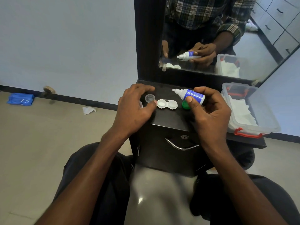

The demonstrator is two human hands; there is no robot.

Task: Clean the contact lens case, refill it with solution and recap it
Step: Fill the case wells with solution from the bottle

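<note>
A white contact lens case (pixel 167 104) lies uncapped on the black cabinet top (pixel 168 119), both wells showing. My left hand (pixel 134 104) rests beside it, thumb tip touching the case's left edge. A clear cap (pixel 149 98) lies just behind that thumb; another clear piece is half hidden under my left fingers. My right hand (pixel 209 111) holds a small solution bottle (pixel 190 94) with a blue label, tilted sideways, its white nozzle pointing left, above and behind the case's right well. A green cap (pixel 185 105) lies on the top under the bottle.
A clear plastic box (pixel 250 111) with red latches and white tissues stands at the right of the top. A mirror (pixel 227 38) rises behind. A crumpled tissue (pixel 88 110) and a blue packet (pixel 21 99) lie on the floor at left. A drawer handle (pixel 180 146) is below.
</note>
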